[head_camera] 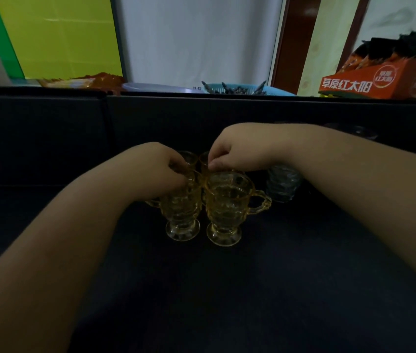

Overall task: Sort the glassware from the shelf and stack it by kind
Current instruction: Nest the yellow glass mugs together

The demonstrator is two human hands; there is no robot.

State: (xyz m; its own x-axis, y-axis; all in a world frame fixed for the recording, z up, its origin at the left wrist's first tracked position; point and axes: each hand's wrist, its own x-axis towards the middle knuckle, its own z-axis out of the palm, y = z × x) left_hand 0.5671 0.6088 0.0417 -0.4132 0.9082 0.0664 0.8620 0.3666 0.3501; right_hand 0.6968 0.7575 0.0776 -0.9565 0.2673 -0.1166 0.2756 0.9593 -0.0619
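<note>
Left hand (162,170) pinches the rim of the left amber cup (182,207). Right hand (237,151) grips the rim of the right amber cup (228,207). Both cups stand upright, touching, on the dark table (227,289). Clear glass (282,184) just right of them, under the right wrist.

Two footed mugs (203,207) stand side by side just below both hands (201,166), two more cups (196,157) behind the fingers, another glass (282,184) to the right.

Dark shelf (227,289): amber cups (227,207), clear glass (282,186).
</note>
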